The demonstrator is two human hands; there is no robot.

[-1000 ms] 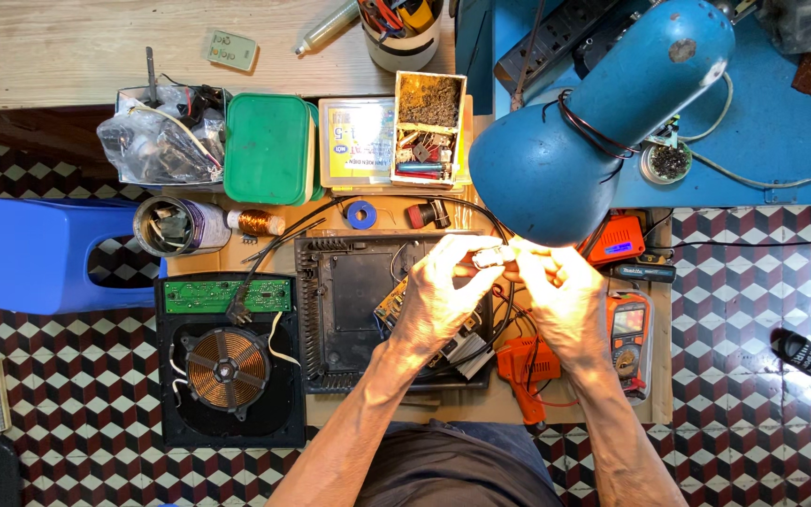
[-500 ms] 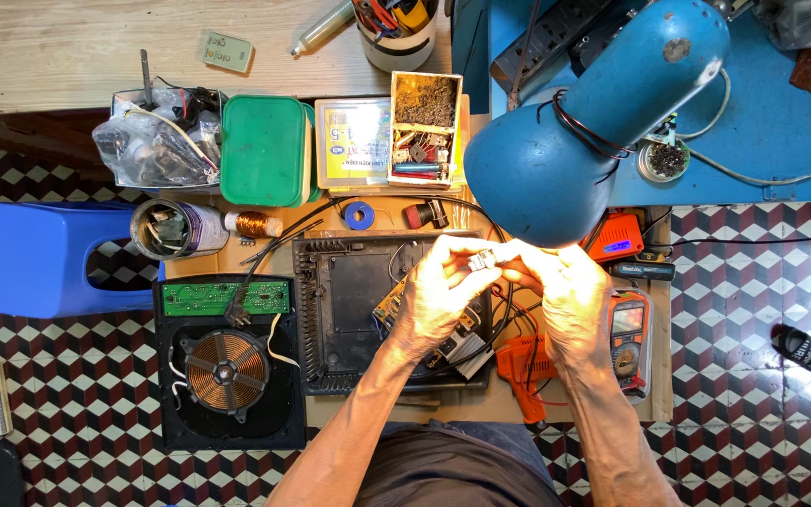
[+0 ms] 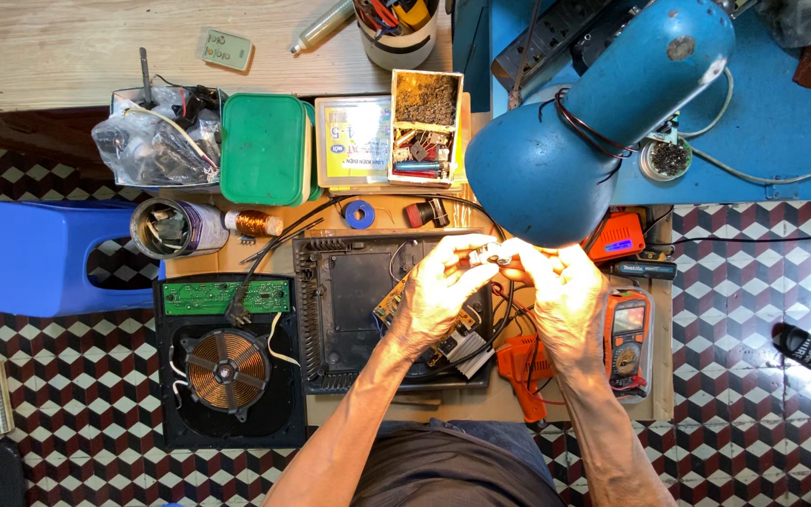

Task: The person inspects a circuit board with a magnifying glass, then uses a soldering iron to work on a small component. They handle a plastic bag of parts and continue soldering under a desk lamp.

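Note:
My left hand (image 3: 443, 286) and my right hand (image 3: 563, 291) meet under the blue lamp and pinch a small grey part (image 3: 488, 254) between their fingertips. The glare hides what the part is. Both hands hover over the black open casing (image 3: 349, 310) of an appliance with a circuit board (image 3: 443, 333) in it. To the left lies the black cooker base with a copper coil (image 3: 227, 361) and a green circuit board (image 3: 225, 296).
The blue lamp head (image 3: 556, 160) hangs just above the hands. An orange multimeter (image 3: 627, 343) lies by my right hand, an orange tool (image 3: 524, 366) below. A green box (image 3: 263, 148), parts tray (image 3: 424, 127), tape roll (image 3: 359, 214) and blue stool (image 3: 35, 258) stand around.
The hands stay together under the lamp, with only small finger shifts on the part. The view has drifted slightly.

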